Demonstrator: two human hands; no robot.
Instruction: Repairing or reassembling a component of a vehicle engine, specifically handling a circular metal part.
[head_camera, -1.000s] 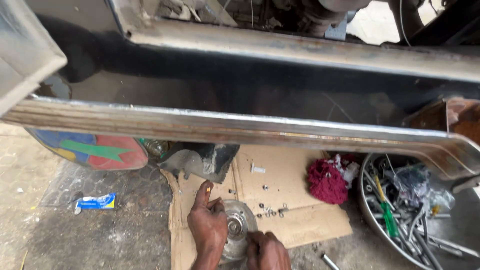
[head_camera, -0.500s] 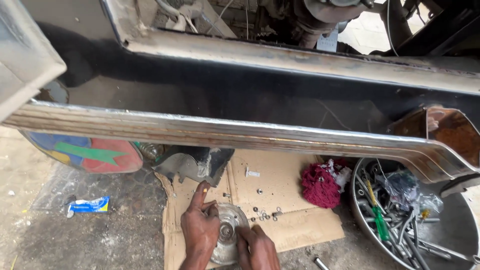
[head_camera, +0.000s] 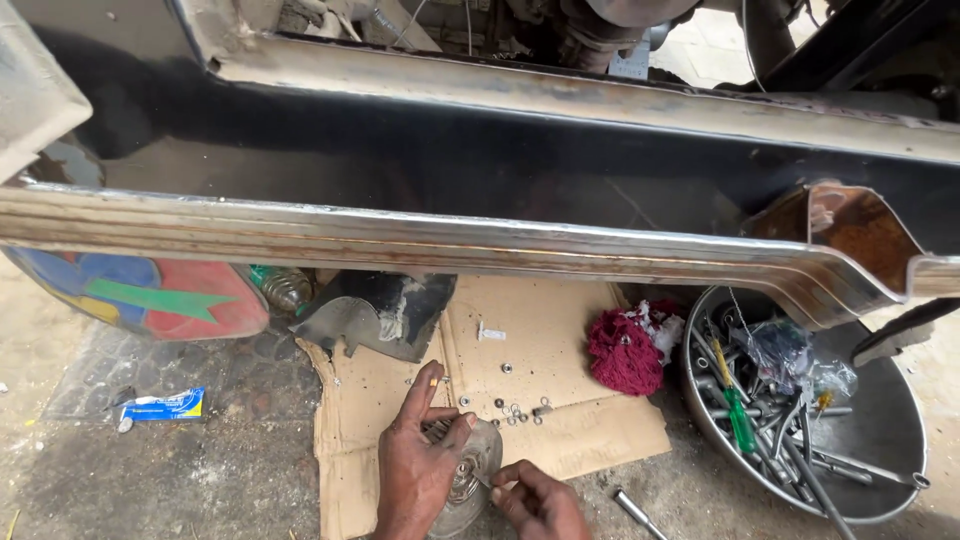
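Since the earlier frame the view has dipped, and the left hand (head_camera: 415, 475) now clasps the round metal part (head_camera: 470, 478) by its rim, a stiff, seemingly heavy piece, while the right hand (head_camera: 540, 500) pinches at its centre.

Matt brown cardboard (head_camera: 560, 350), shiny metal disc (head_camera: 470, 470), fuzzy red rag (head_camera: 622, 352)

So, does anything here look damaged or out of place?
Yes. Small nuts and washers lie scattered loose on the torn cardboard, beside the round metal part under the left hand, not in the metal bowl of tools.
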